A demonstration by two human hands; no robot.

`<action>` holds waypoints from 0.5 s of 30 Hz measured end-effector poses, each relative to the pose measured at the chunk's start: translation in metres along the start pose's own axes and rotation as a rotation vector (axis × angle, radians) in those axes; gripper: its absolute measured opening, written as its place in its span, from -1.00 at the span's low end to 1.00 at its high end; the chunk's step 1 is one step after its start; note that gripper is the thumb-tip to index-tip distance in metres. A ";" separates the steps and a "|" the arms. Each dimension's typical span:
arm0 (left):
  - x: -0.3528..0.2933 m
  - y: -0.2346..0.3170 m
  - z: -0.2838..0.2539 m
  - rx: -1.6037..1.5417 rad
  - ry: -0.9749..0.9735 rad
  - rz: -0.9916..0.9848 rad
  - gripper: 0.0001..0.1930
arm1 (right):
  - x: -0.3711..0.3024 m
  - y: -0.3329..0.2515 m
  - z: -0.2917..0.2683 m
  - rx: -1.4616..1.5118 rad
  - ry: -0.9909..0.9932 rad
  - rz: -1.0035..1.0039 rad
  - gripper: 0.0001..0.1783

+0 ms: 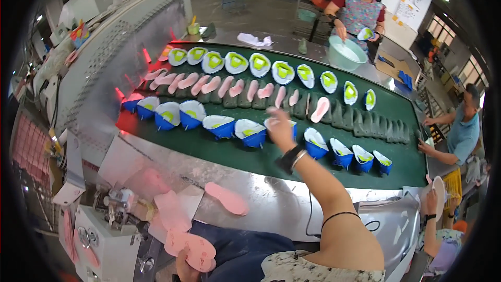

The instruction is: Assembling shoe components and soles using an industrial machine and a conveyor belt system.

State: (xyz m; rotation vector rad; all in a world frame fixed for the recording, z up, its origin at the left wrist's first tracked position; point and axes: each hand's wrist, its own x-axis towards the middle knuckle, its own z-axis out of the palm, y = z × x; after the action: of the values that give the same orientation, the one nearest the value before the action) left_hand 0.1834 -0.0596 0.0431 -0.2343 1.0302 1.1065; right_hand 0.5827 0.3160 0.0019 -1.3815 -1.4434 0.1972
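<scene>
Two hands busy — right hand (279, 128) open over a blue shoe (282, 125) on the belt (224, 151); left hand (183, 266) grips pink insoles (190, 245).

The right hand (279, 125) reaches over the green belt (219, 149). Blue shoe holders (219, 125) stand close together in a row, blocking the way. Bare green belt lies open just in front of them.

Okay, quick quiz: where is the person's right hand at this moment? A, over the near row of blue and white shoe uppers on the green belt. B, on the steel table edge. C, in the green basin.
A: the right hand reaches out over the blue and white shoe uppers on the green belt.
</scene>
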 end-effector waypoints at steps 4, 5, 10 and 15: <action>-0.008 0.003 0.011 0.106 -0.099 0.385 -0.58 | -0.122 -0.226 0.026 0.345 -0.905 0.076 -0.64; -0.011 0.004 0.020 0.152 -0.132 0.461 -0.58 | -0.146 -0.256 0.019 0.299 -1.158 -0.064 -0.56; -0.019 0.008 0.018 0.118 0.096 0.612 -0.73 | -0.220 -0.296 0.035 0.395 -1.271 -0.143 -0.67; -0.046 0.006 -0.025 -0.090 -0.055 0.462 -0.71 | -0.210 -0.295 0.114 0.589 -1.102 0.066 -0.72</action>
State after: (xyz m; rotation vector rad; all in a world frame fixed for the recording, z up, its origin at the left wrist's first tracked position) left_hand 0.1615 -0.1005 0.0671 -0.0349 1.0118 1.5700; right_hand 0.2634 0.1170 0.0519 -0.8002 -1.9518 1.4757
